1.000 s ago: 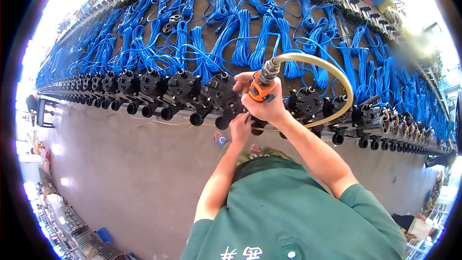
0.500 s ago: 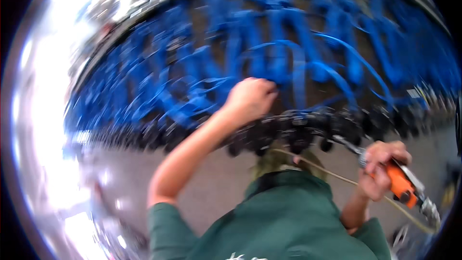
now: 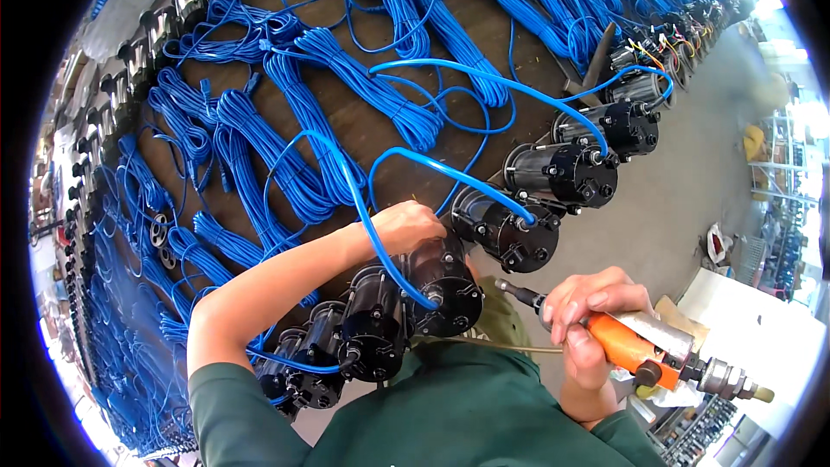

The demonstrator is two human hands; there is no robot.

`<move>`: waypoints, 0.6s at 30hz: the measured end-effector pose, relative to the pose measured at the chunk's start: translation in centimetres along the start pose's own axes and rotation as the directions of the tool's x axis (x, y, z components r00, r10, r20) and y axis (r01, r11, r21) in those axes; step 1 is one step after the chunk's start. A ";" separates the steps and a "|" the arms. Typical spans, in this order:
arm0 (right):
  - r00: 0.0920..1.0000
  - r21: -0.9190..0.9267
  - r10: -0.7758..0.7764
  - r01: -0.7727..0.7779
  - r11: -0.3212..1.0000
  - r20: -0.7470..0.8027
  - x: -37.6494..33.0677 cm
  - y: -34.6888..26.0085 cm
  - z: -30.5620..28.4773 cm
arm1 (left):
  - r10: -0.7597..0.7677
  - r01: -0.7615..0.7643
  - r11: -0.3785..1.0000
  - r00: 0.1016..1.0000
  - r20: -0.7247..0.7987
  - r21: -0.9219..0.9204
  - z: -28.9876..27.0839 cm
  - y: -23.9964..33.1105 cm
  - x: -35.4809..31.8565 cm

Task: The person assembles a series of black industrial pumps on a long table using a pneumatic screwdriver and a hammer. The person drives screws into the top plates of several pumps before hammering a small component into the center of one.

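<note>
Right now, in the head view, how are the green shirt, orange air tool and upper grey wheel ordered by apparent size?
1. Green shirt
2. Orange air tool
3. Upper grey wheel

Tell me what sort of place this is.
Probably a factory assembly area: rows of matching black cylinders, many coiled bundles of blue cable, and an orange power tool in the right hand.

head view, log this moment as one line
left hand: at black cylinder, contact unclear | right hand: gripping orange tool | tip: apart from cylinder | blue cable bundles: on brown table
</note>
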State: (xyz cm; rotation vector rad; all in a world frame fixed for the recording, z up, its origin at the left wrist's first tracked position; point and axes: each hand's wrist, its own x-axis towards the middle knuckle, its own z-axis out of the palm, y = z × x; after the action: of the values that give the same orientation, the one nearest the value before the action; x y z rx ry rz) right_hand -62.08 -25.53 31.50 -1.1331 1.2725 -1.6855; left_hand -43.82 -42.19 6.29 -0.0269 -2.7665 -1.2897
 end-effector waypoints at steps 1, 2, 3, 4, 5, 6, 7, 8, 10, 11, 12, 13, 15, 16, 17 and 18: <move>1.000 0.005 -0.002 0.002 1.000 -0.006 0.1 0.2 0.5 | -0.021 0.021 1.000 1.000 0.022 0.004 -0.5 0.4 0.1; 1.000 0.011 -0.002 0.002 1.000 -0.012 0.2 0.5 1.1 | -0.044 0.044 0.999 0.998 0.042 0.008 -0.9 0.8 0.2; 1.000 0.017 -0.006 0.007 1.000 -0.005 0.4 0.9 1.6 | -0.069 0.067 0.998 0.993 0.093 0.021 -1.3 1.3 0.2; 1.000 0.006 -0.023 0.023 1.000 0.016 0.6 1.4 1.9 | -0.065 0.064 0.998 0.994 0.090 0.021 -1.2 1.1 0.0; 0.998 -0.008 -0.042 0.042 0.999 0.041 1.0 2.1 2.3 | -0.063 0.061 0.998 0.994 0.086 0.021 -1.0 0.9 -0.3; 0.996 -0.023 -0.056 0.057 0.998 0.063 1.3 2.8 2.6 | -0.062 0.060 0.998 0.995 0.081 0.021 -0.8 0.7 -0.6; 0.994 -0.040 -0.070 0.073 0.996 0.088 1.6 3.5 2.9 | -0.026 0.026 1.000 0.999 0.029 -0.005 -0.3 0.5 -0.9; 0.995 -0.049 -0.058 0.062 0.997 0.085 1.6 4.0 3.4 | -0.012 0.012 1.000 1.000 0.017 0.008 0.0 0.2 -1.0; 0.990 -0.042 -0.073 0.078 0.996 0.117 1.7 5.5 3.8 | 0.012 -0.011 0.999 1.000 -0.006 0.037 0.8 -0.5 -1.3; 0.985 -0.094 -0.073 0.089 0.992 0.158 1.5 6.0 3.7 | 0.018 -0.017 0.999 1.000 -0.019 0.041 1.3 -0.7 -1.3; 0.977 -0.145 -0.072 0.102 0.984 0.199 1.5 6.3 3.5 | 0.025 -0.023 0.999 0.999 -0.041 0.040 1.7 -1.0 -1.4; 0.970 -0.113 -0.080 0.108 0.988 0.229 1.6 6.5 3.5 | 0.032 -0.030 0.999 0.998 -0.061 0.038 1.8 -1.0 -1.4; 0.964 -0.127 -0.072 0.107 0.986 0.255 1.5 6.8 3.6 | 0.072 -0.068 0.997 0.993 -0.092 0.047 2.1 -1.0 -1.6; 0.969 -0.138 -0.073 0.107 0.985 0.237 1.1 7.3 3.6 | 0.042 -0.039 0.998 0.996 -0.076 0.045 1.9 -0.7 -1.5; 0.977 -0.165 -0.018 0.054 0.985 0.214 0.8 7.0 3.8 | 0.012 -0.009 0.999 0.998 -0.061 0.043 1.6 -0.4 -1.4; 0.977 -0.180 -0.005 0.044 0.983 0.214 0.6 7.0 3.8 | -0.018 0.020 0.999 0.999 -0.044 0.042 1.4 -0.1 -1.5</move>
State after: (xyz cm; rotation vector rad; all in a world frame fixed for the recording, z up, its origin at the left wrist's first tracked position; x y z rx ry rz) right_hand -58.46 -29.05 25.29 -1.4033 1.3004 -1.4415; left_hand -42.47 -41.14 5.22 0.0300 -2.7622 -1.2207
